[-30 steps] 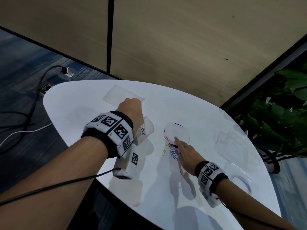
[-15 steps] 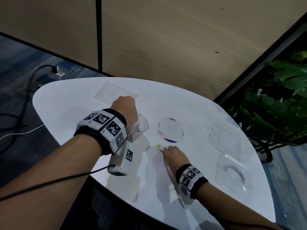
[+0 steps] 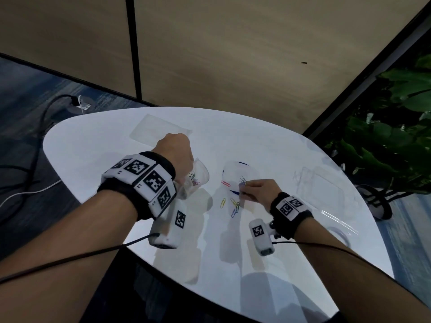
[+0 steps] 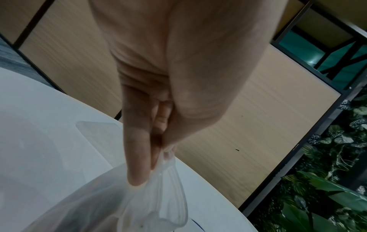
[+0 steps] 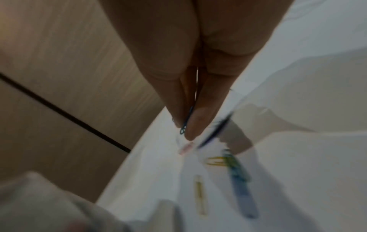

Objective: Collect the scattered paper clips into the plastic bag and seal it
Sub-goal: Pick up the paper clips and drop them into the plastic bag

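My left hand (image 3: 177, 150) pinches the rim of a clear plastic bag (image 3: 197, 177) and holds it above the white table (image 3: 93, 155); its mouth (image 4: 158, 196) hangs open and some coloured clips show inside. My right hand (image 3: 254, 191) pinches a small bunch of paper clips (image 3: 242, 181) between thumb and fingertips (image 5: 190, 124), lifted off the table to the right of the bag. A red clip (image 3: 225, 183), a yellow clip (image 3: 223, 203) and a cluster of yellow, green and blue clips (image 3: 235, 207) lie loose on the table below that hand.
A clear round lid with a blue rim (image 3: 238, 173) lies behind the loose clips. A flat clear bag (image 3: 154, 131) lies at the back left, clear plastic containers (image 3: 319, 190) at the right. Plants (image 3: 384, 136) stand beyond the right edge, cables (image 3: 35, 183) on the floor at left.
My right hand has lifted from the table near the yellow clip and risen toward the lid with a bunch of clips pinched in it. The left hand keeps holding the bag.
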A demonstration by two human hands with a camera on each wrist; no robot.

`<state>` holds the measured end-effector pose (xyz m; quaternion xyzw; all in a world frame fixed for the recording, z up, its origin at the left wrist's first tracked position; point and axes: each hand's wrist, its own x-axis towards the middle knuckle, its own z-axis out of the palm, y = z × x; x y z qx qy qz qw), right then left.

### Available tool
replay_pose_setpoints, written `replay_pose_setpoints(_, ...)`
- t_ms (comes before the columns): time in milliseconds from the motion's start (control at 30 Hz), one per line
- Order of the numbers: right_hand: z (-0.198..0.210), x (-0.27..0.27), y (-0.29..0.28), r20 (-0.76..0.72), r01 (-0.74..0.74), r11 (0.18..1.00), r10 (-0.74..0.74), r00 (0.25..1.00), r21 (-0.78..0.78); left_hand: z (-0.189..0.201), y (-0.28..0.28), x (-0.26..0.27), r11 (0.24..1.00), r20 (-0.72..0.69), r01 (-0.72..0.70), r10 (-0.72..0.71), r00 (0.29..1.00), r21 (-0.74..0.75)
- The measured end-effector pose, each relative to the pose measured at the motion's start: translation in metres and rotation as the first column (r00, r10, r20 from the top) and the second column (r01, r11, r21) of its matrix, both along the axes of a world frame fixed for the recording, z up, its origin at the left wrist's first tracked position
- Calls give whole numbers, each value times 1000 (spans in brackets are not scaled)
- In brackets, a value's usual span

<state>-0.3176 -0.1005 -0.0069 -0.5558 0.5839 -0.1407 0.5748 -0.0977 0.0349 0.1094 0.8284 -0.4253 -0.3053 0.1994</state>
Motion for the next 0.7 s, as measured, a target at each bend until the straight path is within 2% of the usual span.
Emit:
replay_pose_setpoints(33,12,6,3,137,39,998,-45,990,50,0,-1,-1,1000,-1,6,-6,1000,5)
replay_pose_setpoints(100,37,22,14,316,4,995,-36,948,102,-1,-3,-4,1000,-9,16,-16,1000,14)
replay_pose_setpoints(200,57,44,38,397,-125,988,78,915,94,-3,-5,-12,1000,-17,27,-27,999,15)
replay_pose_setpoints(267,54,55,54,325,-209,978,196,925,7,-4,-6,-18,999,-27,32,-32,999,13)
replay_pose_setpoints(367,47,66,65,-43,-398,880,401,915,-260,-5,-8,-23,999,-54,45,-44,998,18)
replay_pose_setpoints(433,49,71,67,-210,-451,822,400,892,-348,-7,-8,-25,999,-67,46,-45,997,15)
replay_pose_setpoints(567,54,74,65,-351,-538,703,411,841,-465,-13,-8,-26,999,-111,33,-34,993,-16)
replay_pose_setpoints(700,62,74,63,-418,-655,628,506,754,-421,-13,-8,-23,999,-109,20,-24,994,-36)
